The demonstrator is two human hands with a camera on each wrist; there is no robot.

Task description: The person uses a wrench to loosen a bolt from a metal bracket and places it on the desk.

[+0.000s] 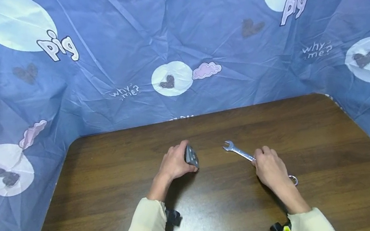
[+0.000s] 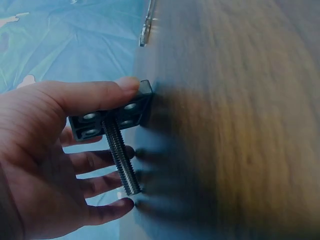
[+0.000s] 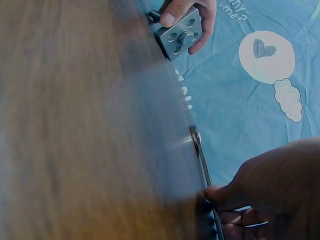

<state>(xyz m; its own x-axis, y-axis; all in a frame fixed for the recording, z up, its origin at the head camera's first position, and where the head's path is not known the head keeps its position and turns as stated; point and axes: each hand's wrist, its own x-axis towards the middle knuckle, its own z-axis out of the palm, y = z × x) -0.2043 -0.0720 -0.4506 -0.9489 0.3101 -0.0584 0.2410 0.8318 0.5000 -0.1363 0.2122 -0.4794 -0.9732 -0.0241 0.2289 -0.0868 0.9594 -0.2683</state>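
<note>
My left hand (image 1: 174, 163) pinches a dark grey block (image 1: 191, 157) between thumb and fingers, just above or on the table. In the left wrist view the block (image 2: 136, 111) shows several holes, and a threaded bolt (image 2: 120, 159) sticks out of it across the palm side. My right hand (image 1: 271, 168) holds a silver wrench (image 1: 241, 152) by its shaft, low at the table. The open jaw end points away to the left, and the ring end (image 1: 293, 180) shows beside the wrist. In the right wrist view the thumb and fingers are round the wrench (image 3: 202, 160).
The brown wooden table (image 1: 112, 154) has a rounded far edge. A blue printed cloth (image 1: 155, 108) hangs behind it and along both sides. Black wrist cameras (image 1: 174, 217) sit near the cream sleeves (image 1: 141, 230).
</note>
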